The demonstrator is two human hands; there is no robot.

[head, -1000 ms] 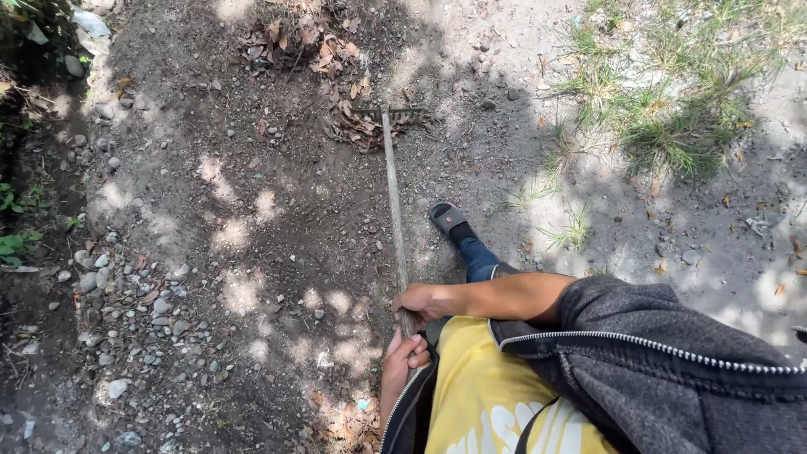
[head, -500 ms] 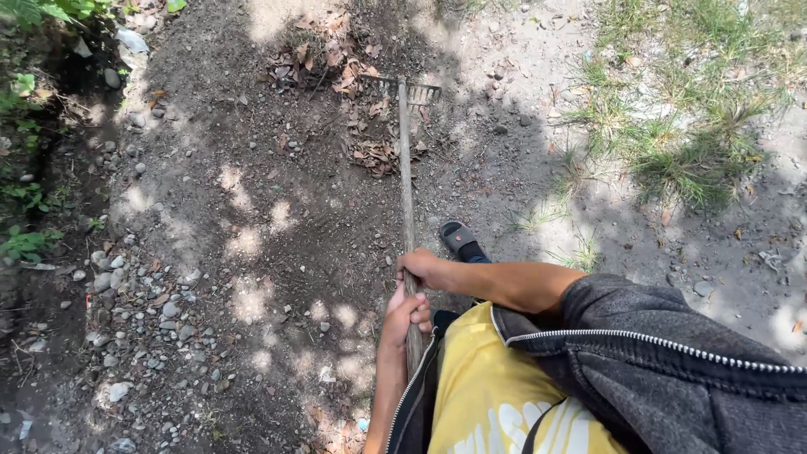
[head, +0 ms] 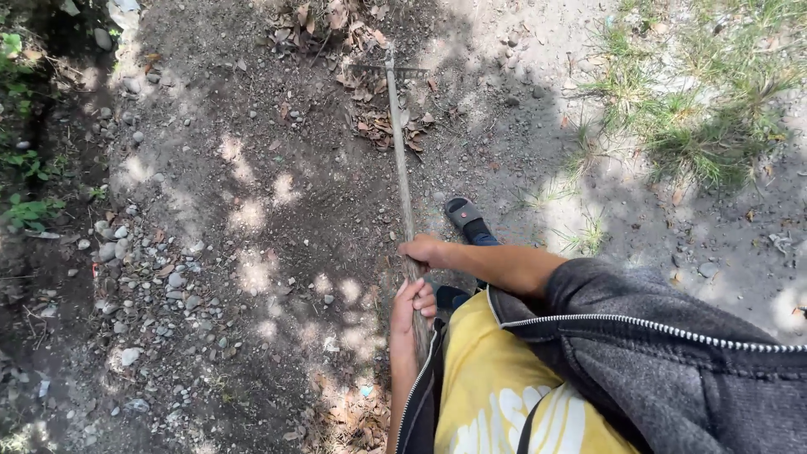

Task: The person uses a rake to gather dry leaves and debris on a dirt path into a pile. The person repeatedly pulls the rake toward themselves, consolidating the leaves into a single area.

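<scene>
Wooden rake handle (head: 402, 168): clamped in both grips, right hand (head: 423, 250) above left hand (head: 410, 304); rake head (head: 388, 71) far ahead among dry leaves (head: 382, 126).

Your jacket (head: 672, 370) is dark grey with a heathered fleck and a silver zip line, and under it your shirt (head: 496, 395) is bright yellow with a pale, whitish print (only part of it shows). The rake handle (head: 402, 168) is a weathered grey-brown, the dry leaves (head: 382, 126) at its far end are tan and rusty brown, and your shoe (head: 464, 214) is dark grey to black above a strip of blue trouser. The dirt ground (head: 252, 210) is dull grey-brown dappled with pale sun patches, the pebbles (head: 143, 277) are light grey and white, and the grass (head: 698, 126) is green streaked with straw yellow.
</scene>
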